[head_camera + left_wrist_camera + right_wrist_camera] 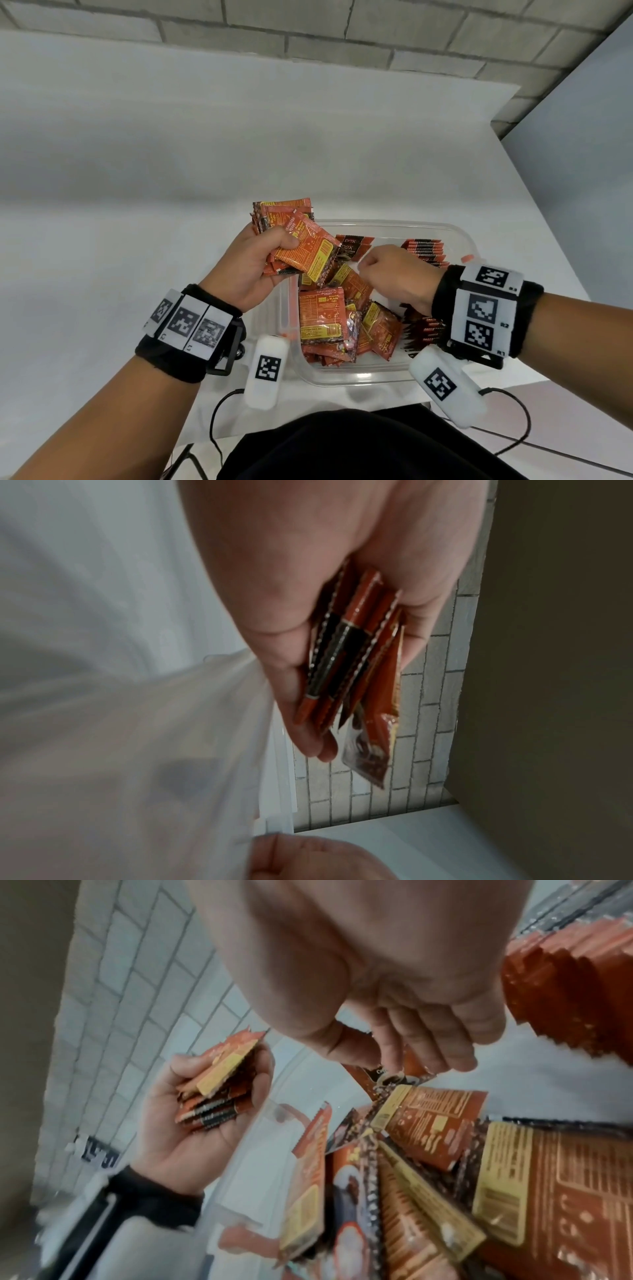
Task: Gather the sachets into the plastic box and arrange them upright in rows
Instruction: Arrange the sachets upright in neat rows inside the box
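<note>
Orange sachets (329, 318) all gathered in the clear box (356, 377) at frame centre, two upright rows (424, 253) at its right, loose heap left to stand; left hand (246, 270) clamped on a stack (294, 240), right hand (397, 274) pinching one.

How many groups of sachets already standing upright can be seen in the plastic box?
2. The far group stands by the right wall of the plastic box, the near group closer to the person. The right hand covers the gap, so they may join.
</note>
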Available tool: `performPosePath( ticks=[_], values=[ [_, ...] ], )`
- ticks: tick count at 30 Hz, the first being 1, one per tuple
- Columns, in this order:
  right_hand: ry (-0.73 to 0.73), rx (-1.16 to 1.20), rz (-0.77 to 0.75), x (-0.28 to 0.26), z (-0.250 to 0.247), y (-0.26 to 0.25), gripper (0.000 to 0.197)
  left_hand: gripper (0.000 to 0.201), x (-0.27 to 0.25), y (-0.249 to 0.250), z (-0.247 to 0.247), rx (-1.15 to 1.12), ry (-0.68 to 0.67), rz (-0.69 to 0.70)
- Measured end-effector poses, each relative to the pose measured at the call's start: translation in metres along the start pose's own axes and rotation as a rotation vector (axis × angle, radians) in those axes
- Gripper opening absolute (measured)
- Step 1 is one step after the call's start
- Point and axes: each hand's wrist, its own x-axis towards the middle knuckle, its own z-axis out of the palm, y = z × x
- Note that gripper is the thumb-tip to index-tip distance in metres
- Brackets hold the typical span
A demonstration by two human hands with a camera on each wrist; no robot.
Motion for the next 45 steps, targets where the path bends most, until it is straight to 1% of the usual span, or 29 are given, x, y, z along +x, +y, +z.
performPosePath(
  ticks=[2, 4, 10, 12, 14, 17, 19, 22, 24, 27, 31, 38, 43, 45],
  values=[
    [0.009, 0.096, 0.100, 0.000, -0.004, 0.000, 0.015, 0.027, 0.000, -0.001, -0.001, -0.019, 0.006, 0.001],
    [0.005, 0.107, 0.145, 0.003, -0.007, -0.002, 0.009, 0.026, 0.001, -0.001, -0.002, -0.045, 0.003, -0.004],
    [-0.008, 0.132, 0.091, 0.018, 0.001, -0.012, 0.008, 0.026, 0.000, -0.001, -0.003, -0.040, -0.011, -0.011],
    [-0.041, 0.143, 0.069, 0.020, 0.006, -0.015, 0.014, 0.026, 0.000, 0.000, -0.002, -0.045, -0.016, -0.008],
    [-0.082, 0.147, 0.034, 0.021, 0.010, -0.019, 0.028, 0.027, 0.000, 0.000, -0.001, -0.046, -0.015, -0.005],
    [-0.106, 0.150, 0.028, 0.019, 0.012, -0.025, 0.031, 0.027, 0.000, 0.000, -0.001, -0.033, -0.009, -0.008],
    [-0.088, 0.138, 0.036, 0.019, 0.009, -0.024, 0.034, 0.027, 0.001, 0.000, -0.002, -0.030, -0.003, -0.015],
    [-0.033, 0.037, 0.048, 0.018, 0.003, -0.015, 0.035, 0.027, 0.001, 0.000, -0.002, -0.034, -0.001, -0.017],
    [-0.036, -0.044, 0.063, 0.016, 0.001, -0.007, 0.034, 0.026, 0.001, -0.001, -0.002, -0.037, 0.001, -0.016],
    [-0.038, -0.157, 0.077, 0.014, 0.002, -0.001, 0.039, 0.026, 0.002, 0.000, -0.002, -0.039, 0.003, -0.017],
    [-0.038, -0.277, 0.030, 0.016, 0.006, -0.002, 0.042, 0.026, 0.002, 0.000, -0.002, -0.038, 0.001, -0.019],
    [-0.130, -0.496, -0.039, 0.018, 0.010, 0.001, 0.036, 0.028, 0.001, 0.000, -0.001, -0.034, 0.013, -0.021],
    [-0.069, -0.580, -0.109, 0.018, 0.003, 0.004, 0.030, 0.028, 0.001, 0.000, -0.001, -0.028, 0.006, -0.018],
    [-0.071, -0.595, -0.153, 0.016, -0.001, 0.007, 0.039, 0.028, 0.001, 0.000, -0.002, -0.030, 0.004, -0.018]
  ],
)
